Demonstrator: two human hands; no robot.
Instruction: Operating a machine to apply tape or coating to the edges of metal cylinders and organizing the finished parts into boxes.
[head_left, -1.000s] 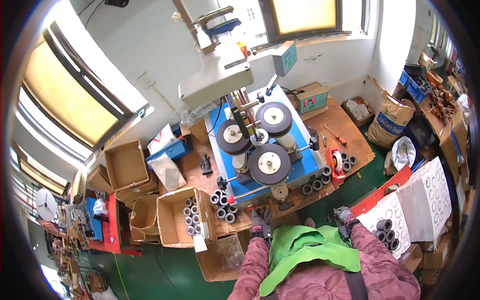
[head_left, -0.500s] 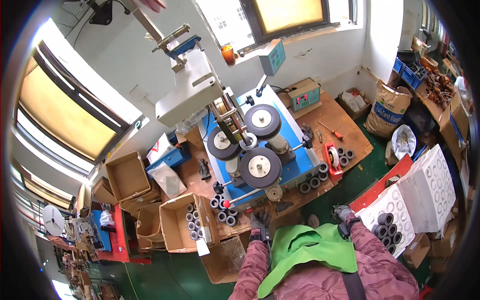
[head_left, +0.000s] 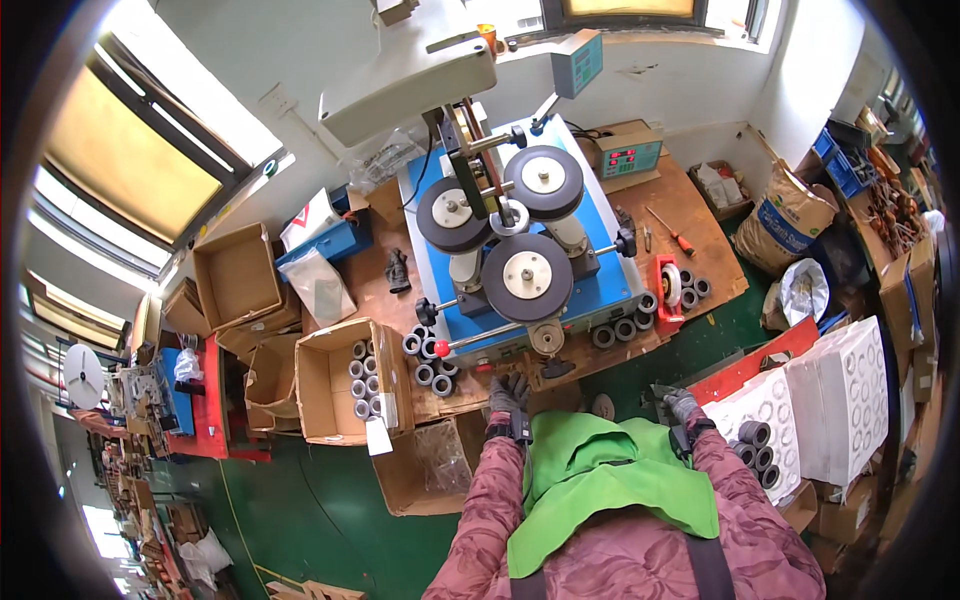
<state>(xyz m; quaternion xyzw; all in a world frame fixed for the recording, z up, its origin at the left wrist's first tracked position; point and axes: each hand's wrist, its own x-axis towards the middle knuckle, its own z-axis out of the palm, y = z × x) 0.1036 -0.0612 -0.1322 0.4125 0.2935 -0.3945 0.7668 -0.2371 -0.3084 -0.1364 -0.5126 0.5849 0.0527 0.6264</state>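
Note:
My left hand (head_left: 509, 392), in a grey glove, is just off the table's front edge, below a winding machine (head_left: 610, 285) with a blue base. Its fingers look stretched out, and I see nothing in them. The gloved right hand (head_left: 680, 404) is between the table and a white moulded tray (head_left: 785, 405); its fingers are too small and dark to read. Three black rollers (head_left: 527, 280) on the machine surround a grey ring (head_left: 510, 217). Dark wound rings (head_left: 755, 433) sit stacked on the white tray, and more rings (head_left: 441, 385) lie left of my left hand.
An open carton (head_left: 345, 340) with rings stands at the table's left, with another carton (head_left: 405, 470) below it. A red tape dispenser (head_left: 668, 290), a screwdriver (head_left: 684, 243) and a control box (head_left: 632, 157) lie to the right. A paper sack (head_left: 785, 220) stands on the floor.
The view has tipped downward, so the machine, table and cartons appear higher in the picture. Both hands keep about the same places relative to the table.

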